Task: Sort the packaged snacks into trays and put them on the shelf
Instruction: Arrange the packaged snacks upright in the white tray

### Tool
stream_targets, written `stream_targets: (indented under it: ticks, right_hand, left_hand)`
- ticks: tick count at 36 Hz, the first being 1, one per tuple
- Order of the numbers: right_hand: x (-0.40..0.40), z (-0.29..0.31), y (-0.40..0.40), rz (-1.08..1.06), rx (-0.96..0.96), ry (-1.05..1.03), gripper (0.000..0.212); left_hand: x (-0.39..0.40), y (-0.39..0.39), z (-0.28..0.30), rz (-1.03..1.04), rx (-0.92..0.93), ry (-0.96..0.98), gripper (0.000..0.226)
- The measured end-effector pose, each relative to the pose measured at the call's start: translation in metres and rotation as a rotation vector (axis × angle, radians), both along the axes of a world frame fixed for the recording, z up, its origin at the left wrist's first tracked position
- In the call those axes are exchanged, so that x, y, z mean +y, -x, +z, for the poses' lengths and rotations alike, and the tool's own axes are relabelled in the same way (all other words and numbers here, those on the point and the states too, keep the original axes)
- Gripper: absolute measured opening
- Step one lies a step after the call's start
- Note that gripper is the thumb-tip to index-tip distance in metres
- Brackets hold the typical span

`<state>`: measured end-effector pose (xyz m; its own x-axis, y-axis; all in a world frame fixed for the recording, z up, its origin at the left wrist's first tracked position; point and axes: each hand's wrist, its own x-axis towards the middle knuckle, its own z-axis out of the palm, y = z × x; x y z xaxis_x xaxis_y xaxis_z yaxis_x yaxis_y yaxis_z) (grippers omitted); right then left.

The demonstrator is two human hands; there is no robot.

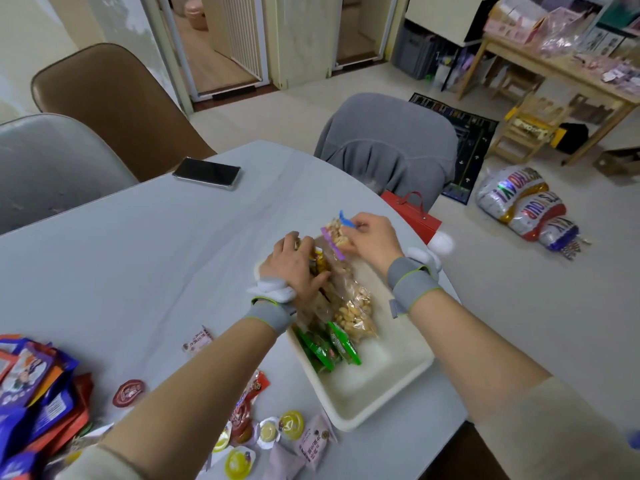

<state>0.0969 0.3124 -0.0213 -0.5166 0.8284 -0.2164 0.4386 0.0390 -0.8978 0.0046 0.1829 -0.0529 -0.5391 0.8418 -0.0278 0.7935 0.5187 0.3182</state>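
Both hands are over the far end of the white tray (363, 403) on the grey table (173, 258). The right hand (372, 242) pinches the top of a clear bag of nuts (349, 306) that lies in the tray, right by its blue clip (346, 221). The left hand (294, 268) curls around other packets beside it. Green packets (329, 346) sit in the tray too, and loose snacks (45, 386) are piled at the table's near left.

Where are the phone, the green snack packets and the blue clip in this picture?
phone (206, 173), head view, middle of its dark screen.
green snack packets (329, 346), head view, on the packet lying in the white tray.
blue clip (345, 220), head view, on the clip at the peanut bag's top.
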Motion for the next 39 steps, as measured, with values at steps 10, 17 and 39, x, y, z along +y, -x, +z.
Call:
stream_targets:
  ticks: [10,17,39]
  right_hand:
    - [-0.006,0.003,0.009,0.239,-0.555,-0.579,0.019]
    - [-0.015,0.005,0.026,0.347,-0.640,-0.637,0.019]
    - [-0.025,-0.006,0.031,0.432,-0.598,-0.486,0.020]
  left_hand:
    - [-0.005,0.011,-0.011,-0.129,0.042,-0.062,0.040]
    - [-0.005,0.007,-0.005,-0.214,0.091,-0.066,0.046]
    - [-0.014,0.013,-0.005,-0.240,-0.053,-0.023,0.088]
